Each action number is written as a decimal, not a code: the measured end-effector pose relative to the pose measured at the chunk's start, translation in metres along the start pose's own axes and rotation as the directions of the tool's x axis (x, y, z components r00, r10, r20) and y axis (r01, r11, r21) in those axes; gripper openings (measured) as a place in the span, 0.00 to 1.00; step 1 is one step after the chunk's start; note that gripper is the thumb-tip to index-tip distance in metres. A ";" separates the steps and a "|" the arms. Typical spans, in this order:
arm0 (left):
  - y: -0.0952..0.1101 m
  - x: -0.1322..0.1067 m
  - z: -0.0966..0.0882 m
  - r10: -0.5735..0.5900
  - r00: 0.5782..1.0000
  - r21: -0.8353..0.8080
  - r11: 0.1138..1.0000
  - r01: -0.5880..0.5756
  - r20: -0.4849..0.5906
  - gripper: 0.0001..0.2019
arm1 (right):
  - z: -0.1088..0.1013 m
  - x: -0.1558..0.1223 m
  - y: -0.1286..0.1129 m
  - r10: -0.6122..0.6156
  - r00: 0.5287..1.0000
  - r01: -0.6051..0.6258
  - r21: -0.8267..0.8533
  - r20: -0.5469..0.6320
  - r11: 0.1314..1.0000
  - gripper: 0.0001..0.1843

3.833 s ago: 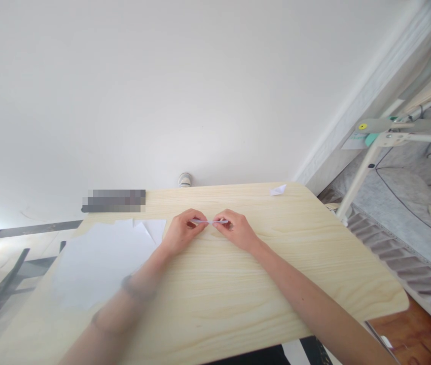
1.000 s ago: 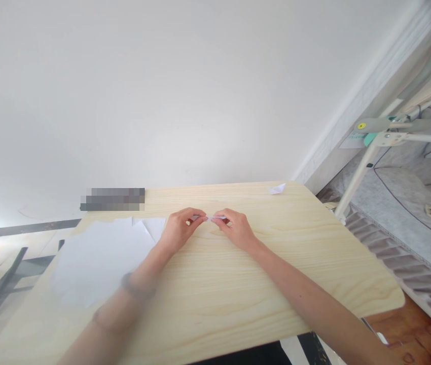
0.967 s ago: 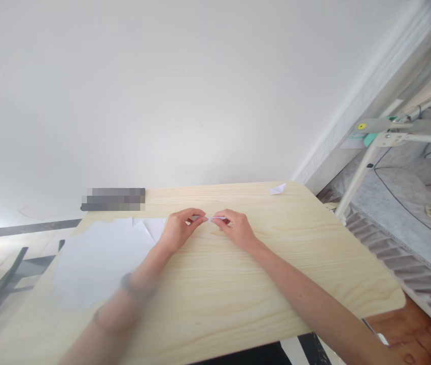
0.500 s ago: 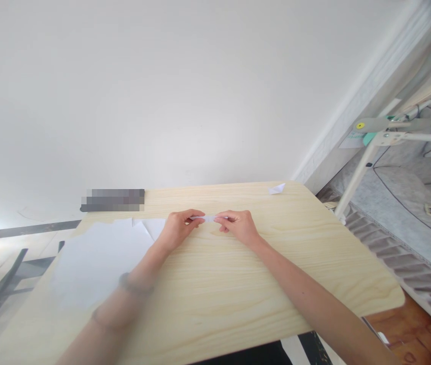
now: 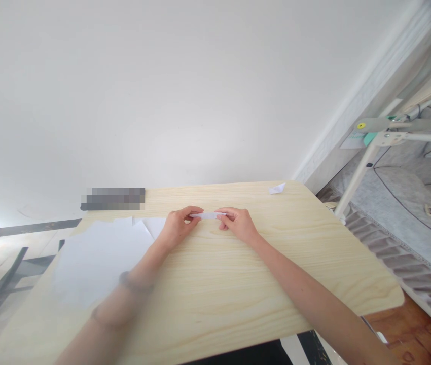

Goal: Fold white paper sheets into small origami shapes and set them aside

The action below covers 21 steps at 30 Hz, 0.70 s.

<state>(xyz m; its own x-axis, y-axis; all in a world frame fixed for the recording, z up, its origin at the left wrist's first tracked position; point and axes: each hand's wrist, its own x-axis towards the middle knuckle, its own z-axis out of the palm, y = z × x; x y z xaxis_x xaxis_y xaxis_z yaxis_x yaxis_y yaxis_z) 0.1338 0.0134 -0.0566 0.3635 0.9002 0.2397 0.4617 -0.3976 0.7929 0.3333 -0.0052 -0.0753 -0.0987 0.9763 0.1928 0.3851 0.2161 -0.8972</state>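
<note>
A narrow folded strip of white paper point(image 5: 208, 215) stretches level between my two hands, just above the table. My left hand point(image 5: 179, 224) pinches its left end between thumb and fingers. At the other end, my right hand point(image 5: 239, 223) grips the strip the same way, with some fingers curled beneath. The ends of the strip are partly hidden by my fingertips. Beyond my right hand, a small folded white paper piece point(image 5: 277, 189) with a pointed corner rests near the table's back edge.
Loose white sheets point(image 5: 101, 258) lie on the left of the wooden table point(image 5: 215, 299), partly under my left forearm. A pixelated dark object point(image 5: 112, 199) sits at the back left. A white wall point(image 5: 200, 101) rises behind. To the right stands a white metal frame point(image 5: 360, 172).
Both hands have lifted very slightly, and more of the paper strip's face shows between my fingers. The loose sheets and the small folded piece have stayed put.
</note>
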 end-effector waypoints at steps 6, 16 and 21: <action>0.003 -0.001 0.001 0.002 1.000 0.007 1.000 -0.002 0.003 0.09 | 0.002 -0.001 -0.003 -0.054 0.998 0.053 -0.077 -0.014 0.996 0.12; -0.005 -0.001 0.003 -0.107 0.994 -0.044 0.993 0.107 0.015 0.11 | 0.002 0.000 -0.004 -0.037 0.999 0.033 -0.125 -0.025 0.992 0.11; -0.003 0.000 0.000 -0.098 0.995 0.045 0.994 0.097 0.028 0.14 | 0.002 0.000 -0.003 -0.073 0.994 0.059 -0.168 -0.080 0.984 0.11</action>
<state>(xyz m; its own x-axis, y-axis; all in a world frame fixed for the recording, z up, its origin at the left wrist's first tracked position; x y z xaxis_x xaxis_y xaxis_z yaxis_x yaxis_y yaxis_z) 0.1327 0.0142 -0.0589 0.3386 0.9297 0.1451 0.5307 -0.3160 0.7864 0.3304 -0.0060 -0.0738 -0.0528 0.9559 0.2888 0.5271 0.2723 -0.8050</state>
